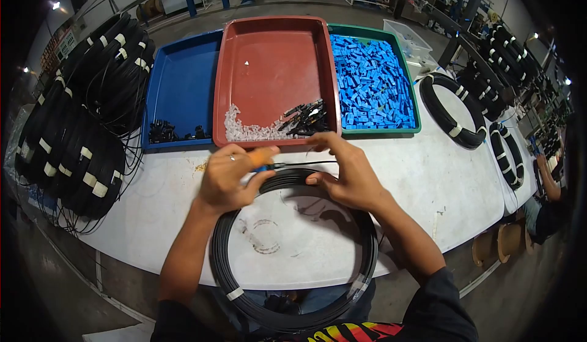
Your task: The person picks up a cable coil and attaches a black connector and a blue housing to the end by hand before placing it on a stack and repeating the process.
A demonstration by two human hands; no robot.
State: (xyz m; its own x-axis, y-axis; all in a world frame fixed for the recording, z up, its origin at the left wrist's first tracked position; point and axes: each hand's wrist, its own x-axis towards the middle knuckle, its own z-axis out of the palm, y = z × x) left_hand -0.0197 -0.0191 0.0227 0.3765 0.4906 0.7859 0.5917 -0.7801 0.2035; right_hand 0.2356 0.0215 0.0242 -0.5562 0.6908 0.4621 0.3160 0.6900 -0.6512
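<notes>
My left hand (227, 182) is closed on a small blue connector (263, 169) at the end of a thin black cable (309, 163). Something orange (263, 155) wraps a finger of that hand, and a ring is on another. My right hand (350, 174) arches over the cable, thumb and index finger apart; its other fingers are partly hidden. Its thumb is by the upper part of a large black cable coil (220, 253). White tape binds this coil, which lies on the white table (416, 189) and reaches past its front edge.
Beyond my hands stand a blue tray (183, 85) with black parts, a red tray (275, 66) with clear and black pieces, and a green tray (411, 91) of blue connectors. Coil stacks (79, 128) rise at left; more coils (455, 109) lie right. A person (544, 201) sits far right.
</notes>
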